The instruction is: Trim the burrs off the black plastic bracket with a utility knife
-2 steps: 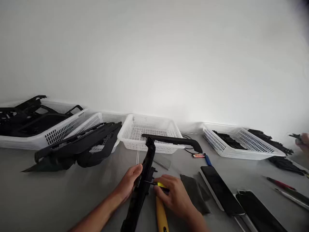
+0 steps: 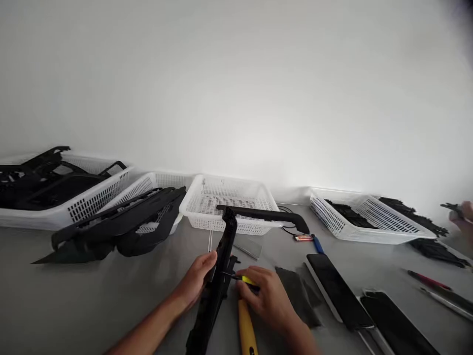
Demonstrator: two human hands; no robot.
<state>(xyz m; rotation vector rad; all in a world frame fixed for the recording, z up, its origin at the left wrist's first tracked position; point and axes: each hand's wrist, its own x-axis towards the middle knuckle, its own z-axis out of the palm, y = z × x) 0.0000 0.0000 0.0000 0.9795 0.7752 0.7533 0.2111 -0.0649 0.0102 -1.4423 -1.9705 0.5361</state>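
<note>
The black bar (image 2: 208, 306) in front of you, gripped in your left hand (image 2: 200, 277), looks unfinished: your right hand (image 2: 268, 293) pinches a yellow tool (image 2: 247, 280) against it. I can't tell if the other bar (image 2: 268, 215), across the white basket (image 2: 201, 220), is done.

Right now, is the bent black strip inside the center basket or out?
Partly out: the strip crosses the rim of the basket, bent end jutting beyond.

Gray tbl (image 2: 92, 296) w/ wht baskets (image 2: 221, 224), blk phone (image 2: 339, 291), yel. tool (image 2: 247, 328).
</note>
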